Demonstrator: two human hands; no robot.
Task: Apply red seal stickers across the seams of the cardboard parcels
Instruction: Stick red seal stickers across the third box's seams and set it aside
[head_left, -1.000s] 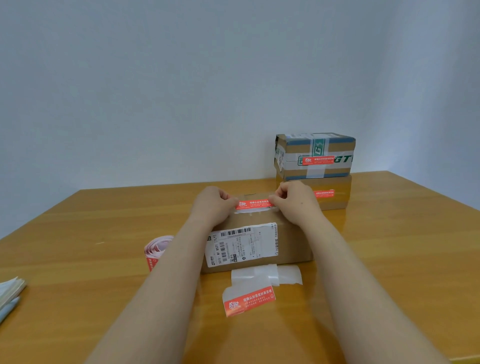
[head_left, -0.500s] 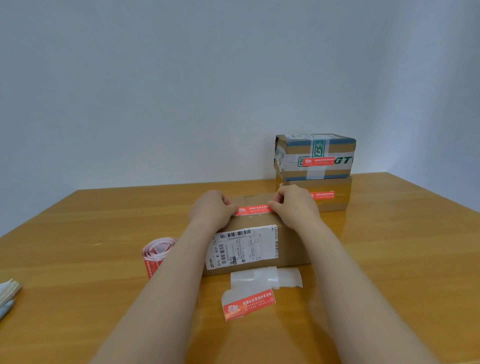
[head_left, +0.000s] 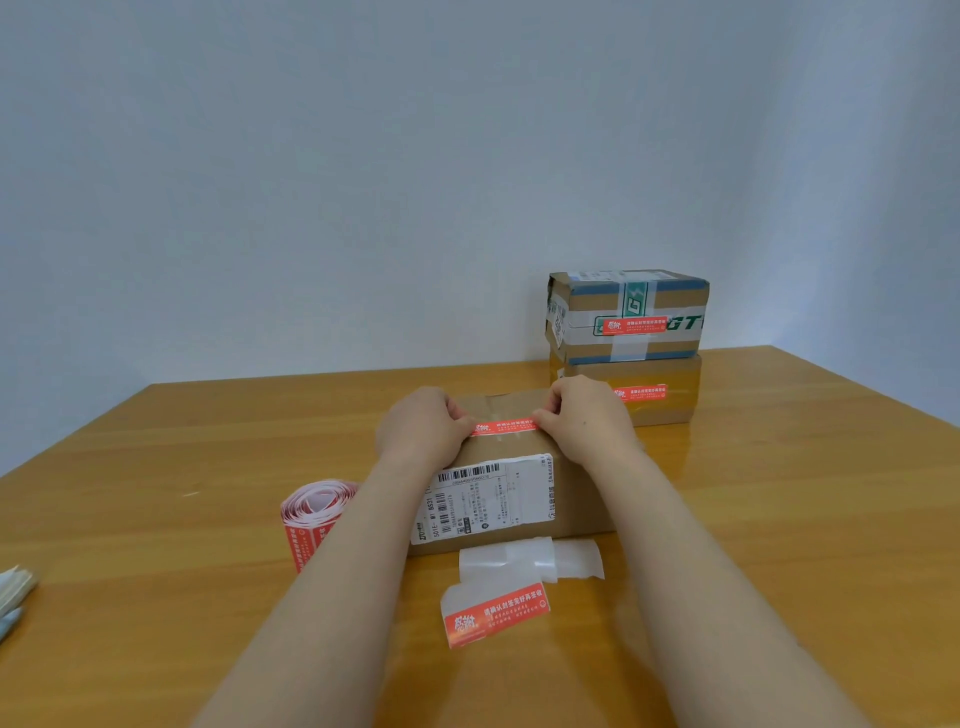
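Near: spare sticker on backing (head_left: 496, 613), peeled backing strips (head_left: 530, 558), sticker roll (head_left: 311, 512) left, just beside parcel.
Parcel (head_left: 566, 499), shipping label facing camera.
Left hand (head_left: 421, 428) and right hand (head_left: 587, 423) apart, fingers curled, each pinching one end of red seal sticker (head_left: 504, 427), stretched along parcel's top near edge.
Step, judged: laying sticker over seam. Next: press flat, rub ends down, no wrinkles.
Far right: two stacked parcels (head_left: 626, 317), both with red seals.
Glossy wooden bench (head_left: 779, 519); plain pale wall (head_left: 363, 182).
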